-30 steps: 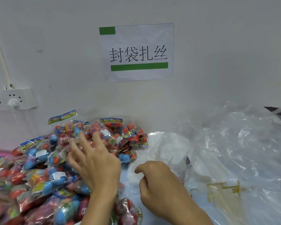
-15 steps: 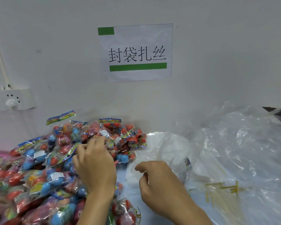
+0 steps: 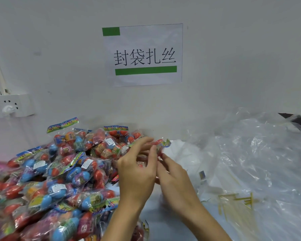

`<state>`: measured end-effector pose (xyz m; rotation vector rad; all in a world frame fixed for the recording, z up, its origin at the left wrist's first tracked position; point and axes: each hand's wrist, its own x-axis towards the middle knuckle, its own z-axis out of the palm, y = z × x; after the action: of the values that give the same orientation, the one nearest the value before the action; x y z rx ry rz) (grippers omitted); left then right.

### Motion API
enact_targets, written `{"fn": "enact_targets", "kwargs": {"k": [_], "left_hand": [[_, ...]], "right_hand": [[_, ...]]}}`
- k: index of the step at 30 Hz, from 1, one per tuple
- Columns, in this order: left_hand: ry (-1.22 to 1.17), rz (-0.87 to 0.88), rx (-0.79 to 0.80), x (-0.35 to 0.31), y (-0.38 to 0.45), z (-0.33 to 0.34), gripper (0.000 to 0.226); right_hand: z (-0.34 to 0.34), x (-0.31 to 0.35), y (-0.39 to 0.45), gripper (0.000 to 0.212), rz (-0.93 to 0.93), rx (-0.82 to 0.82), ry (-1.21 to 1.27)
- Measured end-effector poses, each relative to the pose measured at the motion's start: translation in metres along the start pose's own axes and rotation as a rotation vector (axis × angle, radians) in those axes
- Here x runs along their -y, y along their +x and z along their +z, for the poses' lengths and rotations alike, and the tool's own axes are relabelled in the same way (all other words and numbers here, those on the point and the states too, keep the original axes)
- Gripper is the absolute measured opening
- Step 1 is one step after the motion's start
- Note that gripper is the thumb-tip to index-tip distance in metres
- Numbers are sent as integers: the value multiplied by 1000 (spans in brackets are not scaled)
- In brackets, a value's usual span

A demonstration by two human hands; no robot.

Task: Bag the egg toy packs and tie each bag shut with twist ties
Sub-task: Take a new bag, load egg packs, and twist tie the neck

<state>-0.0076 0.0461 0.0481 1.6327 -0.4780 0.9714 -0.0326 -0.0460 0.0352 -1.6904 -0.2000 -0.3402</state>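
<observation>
Between the pile of egg packs [image 3: 63, 174] and the clear bags [image 3: 250, 153], the left hand [image 3: 137, 173] holds one pack [image 3: 161, 145] raised, and the right hand [image 3: 174, 178] pinches it underneath, likely steadying it for bagging; twist ties [image 3: 236, 200] wait nearby.

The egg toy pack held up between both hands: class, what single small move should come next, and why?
Probably carry the egg toy pack rightward into a clear plastic bag. The left hand and right hand grip it just clear of the pile of packs, so it is picked but unbagged. The yellow twist ties lie untouched nearby, for tying afterwards.
</observation>
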Motion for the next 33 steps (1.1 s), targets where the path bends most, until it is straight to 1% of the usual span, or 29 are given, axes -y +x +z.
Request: {"fn": "enact_targets", "kwargs": {"k": [2,4,6,8,9,10,11,12,13,15,16,17,18,20,22,24,27,29,30,32,33], "left_hand": [[-209,-150,80,-5,-1,0,18],[-331,-214,124,-6,0,-2,24],[-409,-277,169,-4,1,-3,26],[-487,-357,214,-4,2,-4,23],[-476,-381,218,-3,3,-4,22],[-401,-389,200,-1,4,-5,26],[-255,-382,180,3,5,-7,31],[-50,-371,182,8,5,-9,33],[194,-366,224,13,6,-13,31],[725,-394,388,21,3,-22,20],[941,-448,483,25,1,-26,16],[1091,-535,581,26,-1,-29,16],[1187,-622,666,26,-3,-30,20],[1273,-721,764,28,-6,-30,33],[1298,-734,771,29,-5,-28,38],[1302,-701,759,28,-5,-29,37],[1272,-642,699,23,-4,-33,29],[1235,-595,632,23,-3,-36,14],[1218,-578,600,23,-2,-37,11],[1192,-532,547,23,-2,-37,17],[1166,-505,514,24,-2,-36,14]], "right_hand": [[-3,3,1,36,120,38,293],[-6,6,2,39,170,15,439],[-8,7,4,31,166,-80,457],[-10,5,7,17,160,-214,406],[-11,3,8,15,163,-261,373],[-12,3,9,17,168,-296,343],[-13,2,10,19,170,-317,320],[-14,2,11,21,169,-330,306],[-15,2,11,23,165,-339,302],[-15,3,11,23,162,-348,309],[-15,3,11,22,163,-347,314],[-15,3,11,21,165,-343,318],[-15,4,10,21,168,-340,323],[-15,4,10,21,173,-338,331],[-15,4,10,21,179,-337,335],[-15,5,10,21,185,-341,340],[-15,5,10,21,195,-344,347],[-15,5,10,21,197,-342,349],[-15,5,10,21,196,-340,349],[-15,5,10,21,196,-335,347],[-15,5,10,21,196,-332,346]]}}
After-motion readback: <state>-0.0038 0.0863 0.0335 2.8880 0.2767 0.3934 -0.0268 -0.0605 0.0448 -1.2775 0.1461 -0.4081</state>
